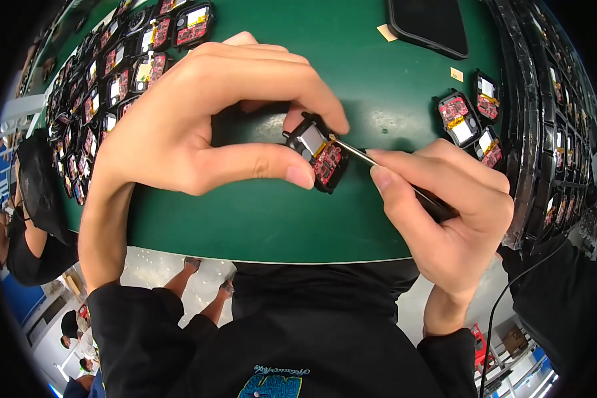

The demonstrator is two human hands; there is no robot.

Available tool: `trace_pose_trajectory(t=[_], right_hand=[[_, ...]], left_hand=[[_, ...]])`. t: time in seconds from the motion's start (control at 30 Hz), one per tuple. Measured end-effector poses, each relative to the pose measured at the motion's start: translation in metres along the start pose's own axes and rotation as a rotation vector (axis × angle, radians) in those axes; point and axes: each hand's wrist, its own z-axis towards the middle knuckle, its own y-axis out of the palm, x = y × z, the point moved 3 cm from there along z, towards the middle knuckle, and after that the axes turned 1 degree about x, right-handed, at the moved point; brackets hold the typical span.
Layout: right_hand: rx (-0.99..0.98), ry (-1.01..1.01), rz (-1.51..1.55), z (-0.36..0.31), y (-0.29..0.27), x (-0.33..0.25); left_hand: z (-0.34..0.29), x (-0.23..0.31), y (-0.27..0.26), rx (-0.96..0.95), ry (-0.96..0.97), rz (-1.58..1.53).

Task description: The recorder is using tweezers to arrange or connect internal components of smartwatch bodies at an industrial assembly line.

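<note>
Left hand [179, 123] is clamped on a small black case [325, 156], its thumb against the near-left side and its index finger at the far-right corner. The case sits between the two hands, open face up, its long axis slanting from far left to near right; the silver battery [310, 140] lies at the far end, the red circuit board [328, 164] at the end nearer the person. Whether it touches the green surface [259, 229] cannot be told. Right hand [454, 215], thumb and finger together on a slim metal tool [358, 154], points the tip leftward to the case's right edge. Three similar cases [459, 119] lie just beyond the right hand, with a black phone [431, 26] farther off.
</note>
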Motion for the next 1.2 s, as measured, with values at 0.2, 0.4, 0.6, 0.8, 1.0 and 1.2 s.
trace_pose_trajectory(t=[0.2, 0.4, 0.6, 0.8, 1.0, 1.2], right_hand=[[0.002, 0.015, -0.025, -0.001, 0.0, -0.003], [0.009, 0.0, -0.001, 0.0, 0.0, 0.002], [0.017, 0.022, -0.012, 0.0, -0.001, -0.002], [0.013, 0.014, -0.024, -0.003, -0.002, 0.0], [0.044, -0.012, 0.024, -0.004, 0.0, 0.001], [0.039, -0.004, -0.008, -0.004, -0.009, -0.003]], left_hand=[[0.001, 0.002, -0.001, -0.021, 0.038, 0.061], [0.001, 0.002, -0.001, -0.022, -0.004, 0.051], [0.002, 0.001, -0.001, -0.027, 0.026, 0.042], [0.002, 0.002, 0.0, -0.017, 0.021, 0.034], [0.001, 0.003, 0.001, 0.0, 0.021, 0.026], [0.0, 0.004, 0.0, 0.032, -0.014, 0.017]])
